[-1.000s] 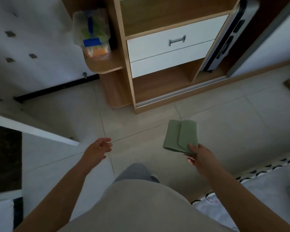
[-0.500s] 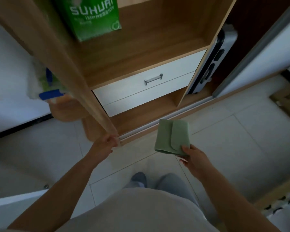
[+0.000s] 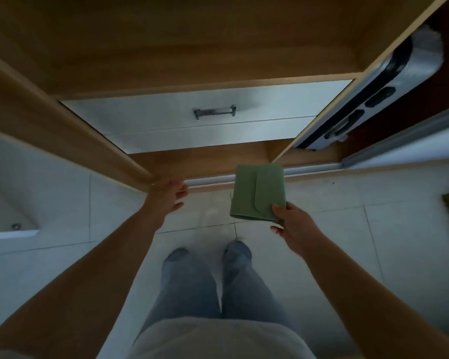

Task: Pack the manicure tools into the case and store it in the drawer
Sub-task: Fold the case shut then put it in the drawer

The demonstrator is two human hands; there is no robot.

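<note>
Your right hand [image 3: 293, 224] holds the green case [image 3: 257, 191] by its lower right corner, with the thumb on top and the other fingers curled under it. The case is closed, its flap folded over the front, and it hangs in the air above the tiled floor [image 3: 347, 229], at about 1 o'clock from your feet. It is just in front of the wooden cabinet [image 3: 114, 47], near its bottom edge, and it touches nothing except your hand.

Your left hand [image 3: 167, 195] is empty. Its fingers are relaxed and a little spread, and the palm faces to the case. The hand is at 11 o'clock from your feet, close to the cabinet's wooden side panel [image 3: 62, 130]; I cannot tell if the fingertips touch it.

At 12 o'clock, the white drawer [image 3: 166, 112] with a metal handle [image 3: 214, 112] is fully closed. Both hands are well below it.
</note>
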